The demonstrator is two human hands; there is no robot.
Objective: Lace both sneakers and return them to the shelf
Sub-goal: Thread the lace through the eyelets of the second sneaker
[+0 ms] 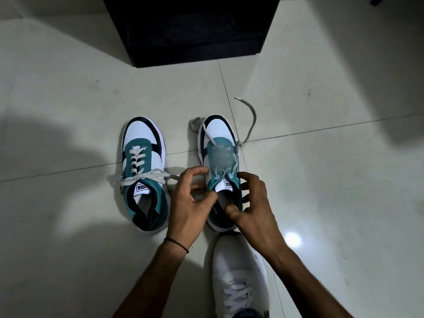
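Two teal, white and black sneakers stand on the tiled floor, toes pointing away from me. The left sneaker (143,161) is laced, its white lace ends lying loose across the collar. The right sneaker (220,152) has a grey lace (251,121) through its eyelets, with both ends trailing past the toe. My left hand (190,200) pinches the right sneaker's left collar edge near the top eyelet. My right hand (250,203) grips the same sneaker's right collar, thumb inside the opening. The heel of that sneaker is hidden by my hands.
A black shelf unit (192,33) stands on the floor straight ahead, beyond the sneakers. A white laced shoe on my own foot (238,271) sits just behind the right sneaker. Pale floor tiles spread to both sides.
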